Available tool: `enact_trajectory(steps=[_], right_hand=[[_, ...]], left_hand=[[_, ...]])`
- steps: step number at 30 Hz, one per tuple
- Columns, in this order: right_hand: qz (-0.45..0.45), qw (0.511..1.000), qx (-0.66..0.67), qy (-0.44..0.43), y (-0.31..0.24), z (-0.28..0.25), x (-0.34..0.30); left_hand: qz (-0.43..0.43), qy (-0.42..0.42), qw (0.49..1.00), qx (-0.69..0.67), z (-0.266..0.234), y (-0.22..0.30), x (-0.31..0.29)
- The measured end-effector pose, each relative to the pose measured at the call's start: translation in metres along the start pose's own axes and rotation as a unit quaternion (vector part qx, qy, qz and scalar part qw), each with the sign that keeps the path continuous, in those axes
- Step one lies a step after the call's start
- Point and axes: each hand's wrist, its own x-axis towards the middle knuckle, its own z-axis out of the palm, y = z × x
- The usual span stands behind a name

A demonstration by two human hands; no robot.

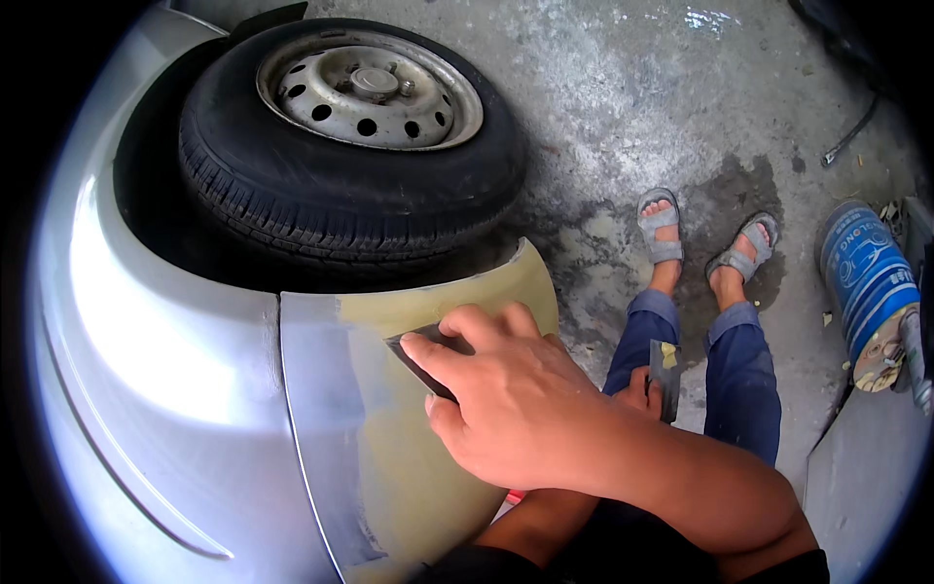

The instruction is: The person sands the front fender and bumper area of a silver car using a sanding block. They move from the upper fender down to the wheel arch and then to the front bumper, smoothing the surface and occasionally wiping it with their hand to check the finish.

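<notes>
My right hand [516,394] grips a dark, flat spreader [425,367] between thumb and fingers, its edge against the car's curved panel [326,438]. A pale yellow filler layer [399,438] covers much of that panel, beside the wheel arch. Passing beneath my right forearm, my left arm leads to my left hand [637,391], which is closed around a putty knife [666,378]. A small lump of yellow putty [668,355] sits on that blade. Part of my left hand is hidden by my right forearm.
A black tyre [350,209] on a steel wheel [375,92] fills the arch behind the panel. The adjoining silver body [185,389] extends left. My sandalled feet [662,229] stand on stained concrete [584,88]. At right is a blue can [866,282]; a dark hose-like piece [849,131] lies farther back.
</notes>
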Motion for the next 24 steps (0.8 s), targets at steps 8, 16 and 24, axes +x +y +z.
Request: enact_trajectory(steps=[8,16,24], right_hand=[[0.035,0.998,0.041,-0.018,0.024,-0.014,0.018],[0.030,0.999,0.037,0.003,0.043,-0.011,0.002],[0.047,0.997,0.053,-0.028,0.033,-0.013,0.011]], left_hand=[[-0.006,0.028,0.999,0.035,-0.003,0.009,-0.003],[0.050,0.022,0.997,-0.055,-0.002,0.006,-0.002],[0.027,0.035,0.998,-0.034,-0.005,0.014,-0.003]])
